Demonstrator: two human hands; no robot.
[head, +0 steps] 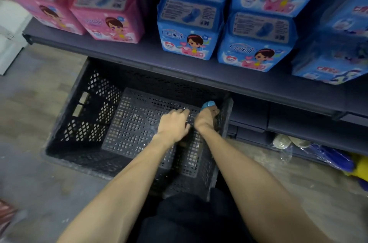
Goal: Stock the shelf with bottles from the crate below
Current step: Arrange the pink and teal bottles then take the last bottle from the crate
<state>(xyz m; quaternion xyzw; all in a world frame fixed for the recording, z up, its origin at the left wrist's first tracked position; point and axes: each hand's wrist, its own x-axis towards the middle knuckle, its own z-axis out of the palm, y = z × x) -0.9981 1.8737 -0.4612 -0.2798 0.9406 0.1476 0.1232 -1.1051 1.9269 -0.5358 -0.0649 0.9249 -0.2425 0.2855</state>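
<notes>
Head view: dark shelf [139, 53] carries pink packs [111, 14] and blue packs [189, 29], with the black mesh crate [95, 107] on the floor just below its front edge. Both hands reach into the crate's right side: left hand [175, 125] curls over a clear bottle [153, 130] that is barely visible, right hand [206, 119] grips a blue-capped bottle [208, 104] by the right wall.

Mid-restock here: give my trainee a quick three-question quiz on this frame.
1. True or false: both hands are down inside the black crate.
2. Which hand grips the bottle with the blue cap: A left, B right?
3. What colour are the packs on the shelf directly above the crate's left end?

Key: 1 true. 2 B, the right hand; the left hand curls over a clear bottle beside it. 3 pink.
</notes>
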